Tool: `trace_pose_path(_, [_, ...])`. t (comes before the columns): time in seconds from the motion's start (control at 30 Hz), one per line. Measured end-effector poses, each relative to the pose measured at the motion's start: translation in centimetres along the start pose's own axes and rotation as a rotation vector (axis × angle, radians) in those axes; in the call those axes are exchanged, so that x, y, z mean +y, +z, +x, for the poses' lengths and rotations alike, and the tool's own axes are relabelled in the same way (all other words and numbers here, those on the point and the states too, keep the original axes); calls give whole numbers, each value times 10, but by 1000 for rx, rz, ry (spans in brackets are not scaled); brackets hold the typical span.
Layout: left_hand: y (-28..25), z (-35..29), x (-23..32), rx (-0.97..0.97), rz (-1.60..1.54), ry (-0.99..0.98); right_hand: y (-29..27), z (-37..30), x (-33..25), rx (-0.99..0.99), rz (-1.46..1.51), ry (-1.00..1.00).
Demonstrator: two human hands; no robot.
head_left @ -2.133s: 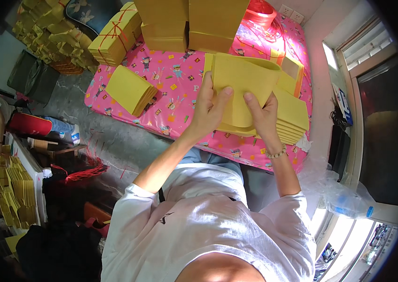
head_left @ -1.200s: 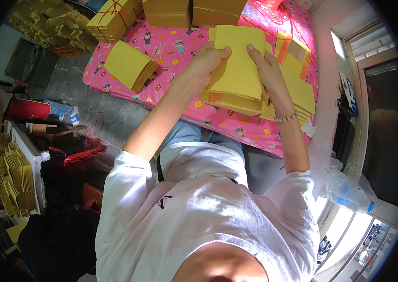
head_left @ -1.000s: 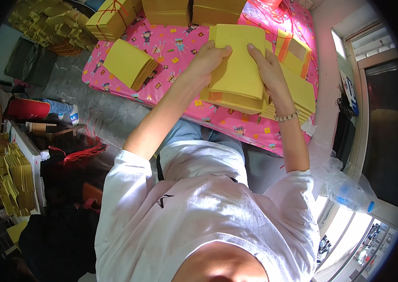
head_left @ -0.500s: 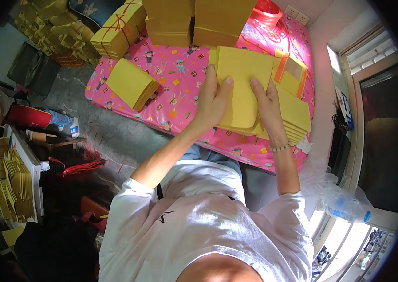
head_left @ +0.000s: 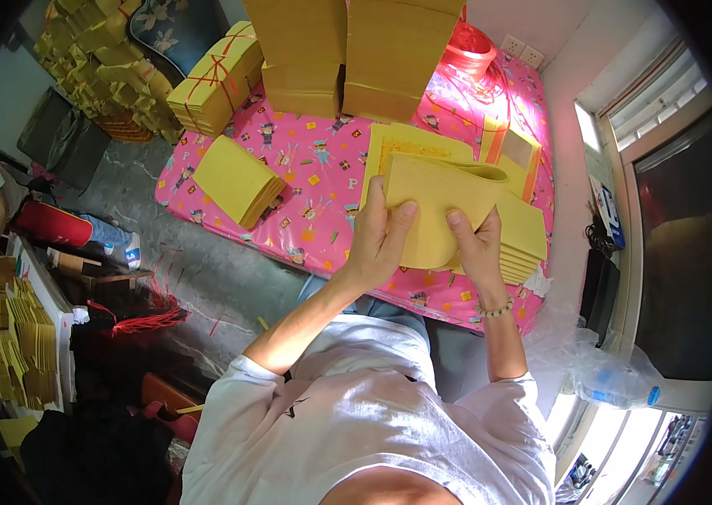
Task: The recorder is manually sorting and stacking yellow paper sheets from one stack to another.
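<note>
Between my two hands is a yellow sheaf of paper [head_left: 440,202], bent over on itself so that a rounded fold shows at its upper right. My left hand [head_left: 381,240] is closed on its left edge, thumb on the near face. On the right edge my right hand [head_left: 479,248], with a beaded bracelet at the wrist, grips it the same way. Behind the sheaf lie flat yellow sheets [head_left: 423,141] with orange speckles on top. A layered stack of yellow paper [head_left: 522,244] sits beside my right hand. The fingers behind the sheaf are mostly hidden.
The pink patterned tablecloth [head_left: 314,181] carries a small yellow stack [head_left: 234,178], a string-tied bundle [head_left: 217,84], tall yellow stacks [head_left: 305,88] and red string [head_left: 469,63]. At left, a person [head_left: 2,198] is beside more yellow bundles [head_left: 32,328]. A window frame [head_left: 633,227] is at right.
The sheaf was upright and nearly flat; now its top is folded over. Both hands sit lower in the picture, and the speckled sheets behind have come into sight.
</note>
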State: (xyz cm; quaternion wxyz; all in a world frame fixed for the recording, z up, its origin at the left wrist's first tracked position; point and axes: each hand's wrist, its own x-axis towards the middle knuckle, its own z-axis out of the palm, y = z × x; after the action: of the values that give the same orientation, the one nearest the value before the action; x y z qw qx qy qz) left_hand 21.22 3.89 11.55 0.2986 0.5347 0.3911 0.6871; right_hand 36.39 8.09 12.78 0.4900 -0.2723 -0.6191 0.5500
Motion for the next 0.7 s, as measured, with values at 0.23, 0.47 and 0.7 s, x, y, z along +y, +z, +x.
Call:
trace_pose_path(0.23, [-1,0,5,14,-45,-68,4,-1,2,12,-102,-3])
trace_pose_path(0.47, [-7,-1,1,50,-97,-209,17,8,0,138,10,65])
trace_pose_path(0.7, [-12,-4,-4,31,-148,-260,-1,23,3,133,-37,56])
